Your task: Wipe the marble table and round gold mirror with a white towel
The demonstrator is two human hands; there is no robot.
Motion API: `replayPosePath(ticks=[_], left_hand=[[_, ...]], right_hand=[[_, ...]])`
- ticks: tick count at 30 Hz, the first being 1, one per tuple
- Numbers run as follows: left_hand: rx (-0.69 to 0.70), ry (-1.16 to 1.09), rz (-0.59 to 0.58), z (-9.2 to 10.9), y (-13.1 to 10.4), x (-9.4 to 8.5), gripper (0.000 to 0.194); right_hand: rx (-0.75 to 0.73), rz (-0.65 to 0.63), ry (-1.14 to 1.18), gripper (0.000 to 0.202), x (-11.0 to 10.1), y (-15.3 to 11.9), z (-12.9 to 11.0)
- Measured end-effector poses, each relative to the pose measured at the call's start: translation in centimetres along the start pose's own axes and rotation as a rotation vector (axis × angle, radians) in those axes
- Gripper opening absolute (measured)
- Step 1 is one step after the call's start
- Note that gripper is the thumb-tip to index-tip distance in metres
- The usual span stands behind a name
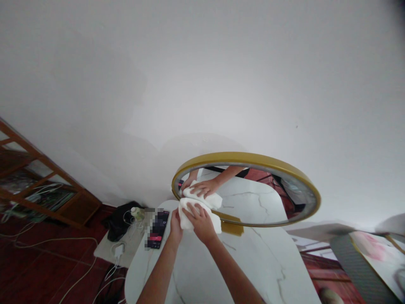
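A round mirror point(249, 190) with a gold frame stands tilted on a white marble-patterned table point(262, 257), close to the wall. My right hand point(201, 221) lies over a folded white cloth point(215, 219) with its fingers spread, pressing it to the lower left of the glass. At the cloth's left edge, my left hand point(176, 226) is closed on the cloth; part of its grip is hidden. Both hands and the cloth show again as a reflection in the mirror. Under the mirror's lower rim sits a gold base point(232, 228).
Left of my arms, a phone point(158, 230) with a lit screen lies on the table. Beyond it are a small bottle point(137, 213), a black bag point(122, 217) and white cables point(118, 251). A wooden shelf point(47, 181) stands at the far left. More furniture point(363, 266) is at right.
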State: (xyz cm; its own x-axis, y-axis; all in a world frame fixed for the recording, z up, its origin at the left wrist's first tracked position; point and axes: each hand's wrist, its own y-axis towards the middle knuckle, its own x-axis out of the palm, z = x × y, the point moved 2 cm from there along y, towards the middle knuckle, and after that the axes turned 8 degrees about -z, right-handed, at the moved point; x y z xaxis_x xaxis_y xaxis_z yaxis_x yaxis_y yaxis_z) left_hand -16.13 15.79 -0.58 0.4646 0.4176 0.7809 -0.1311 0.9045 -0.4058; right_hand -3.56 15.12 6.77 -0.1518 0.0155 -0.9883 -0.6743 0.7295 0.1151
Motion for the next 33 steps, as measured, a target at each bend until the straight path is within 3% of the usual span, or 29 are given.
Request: replayPosePath(ticks=[4,7,14,18,21,26,29,33], left_hand=[[0.079,0.100,0.026,1.2,-0.2,0.3,0.032],[0.173,0.126,0.015,1.9,-0.5,1.1,0.035],[0.217,0.093,0.007,1.7,-0.5,2.1,0.041],[0.195,0.076,0.017,1.4,-0.7,1.8,0.039],[0.190,0.080,0.021,1.7,-0.6,1.6,0.037],[0.140,0.115,0.030,1.4,-0.8,0.8,0.038],[0.018,0.144,0.031,-0.7,-2.1,0.2,0.033],[-0.159,0.167,-0.013,-5.1,-5.7,-0.4,0.031]], right_hand=[[0.041,-0.080,-0.019,0.073,1.5,-1.7,1.4],[0.045,-0.081,-0.018,0.074,1.0,-2.1,1.4],[0.001,0.146,-0.059,0.071,-4.8,0.2,-1.2],[-0.011,0.176,-0.036,0.064,-6.8,1.4,-1.9],[0.016,0.112,0.010,0.065,-5.8,1.3,-1.8],[0.069,-0.020,0.111,0.081,-1.7,-1.2,-0.6],[0.142,-0.056,0.298,0.095,0.1,-3.9,0.3],[0.236,-0.080,0.549,0.092,1.9,-8.5,0.6]])
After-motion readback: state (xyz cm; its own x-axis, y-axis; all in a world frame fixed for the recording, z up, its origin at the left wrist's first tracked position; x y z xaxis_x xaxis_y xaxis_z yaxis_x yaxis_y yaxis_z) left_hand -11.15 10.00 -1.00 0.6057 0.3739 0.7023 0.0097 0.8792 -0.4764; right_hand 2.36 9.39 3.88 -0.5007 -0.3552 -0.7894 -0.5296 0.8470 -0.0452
